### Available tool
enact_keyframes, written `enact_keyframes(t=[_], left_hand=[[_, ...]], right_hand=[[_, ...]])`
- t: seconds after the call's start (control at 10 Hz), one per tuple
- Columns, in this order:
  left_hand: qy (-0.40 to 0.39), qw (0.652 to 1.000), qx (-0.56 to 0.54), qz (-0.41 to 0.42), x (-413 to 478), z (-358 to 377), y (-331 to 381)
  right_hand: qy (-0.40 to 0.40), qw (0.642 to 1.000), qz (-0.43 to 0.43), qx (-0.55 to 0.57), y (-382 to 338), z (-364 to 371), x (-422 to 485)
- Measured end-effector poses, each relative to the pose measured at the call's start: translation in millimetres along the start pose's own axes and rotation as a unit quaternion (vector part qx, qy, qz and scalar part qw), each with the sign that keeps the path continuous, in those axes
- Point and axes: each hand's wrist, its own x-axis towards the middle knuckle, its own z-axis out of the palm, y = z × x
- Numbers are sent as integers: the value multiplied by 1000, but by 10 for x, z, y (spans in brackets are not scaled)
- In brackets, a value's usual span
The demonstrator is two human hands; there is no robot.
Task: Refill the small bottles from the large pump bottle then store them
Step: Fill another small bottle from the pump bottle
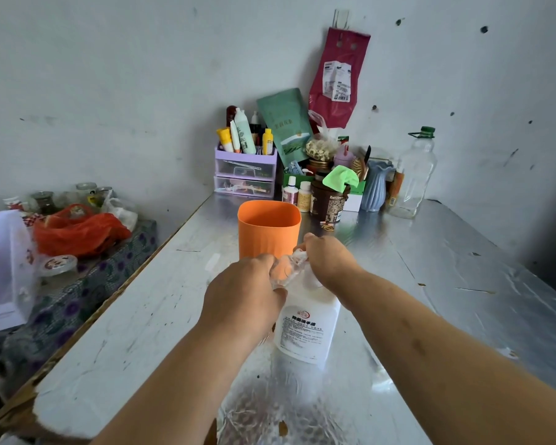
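The large white pump bottle (307, 329) stands upright on the foil-covered table (446, 284), in the middle of the view. My left hand (243, 293) grips a small clear bottle (284, 273), tilted beside the pump head. My right hand (326, 260) sits on top of the pump, its fingers curled over the clear pump head (300, 255). The small bottle's opening is hidden between my hands. An orange cup-like container (268, 229) stands just behind my hands, open at the top.
At the back stand a purple drawer organiser (245, 171) with tubes, small bottles and jars, a blue vase (375, 184) and a clear plastic bottle (414, 178). A red bag (77, 232) and jars lie on a lower surface to the left.
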Motion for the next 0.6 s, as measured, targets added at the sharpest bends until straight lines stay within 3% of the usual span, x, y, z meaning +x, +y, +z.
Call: enact_keyframes(t=[0.6], left_hand=[[8,1000,7,9,-13,-91,58]], right_hand=[[-21,997,15,69,-68,-139,-60]])
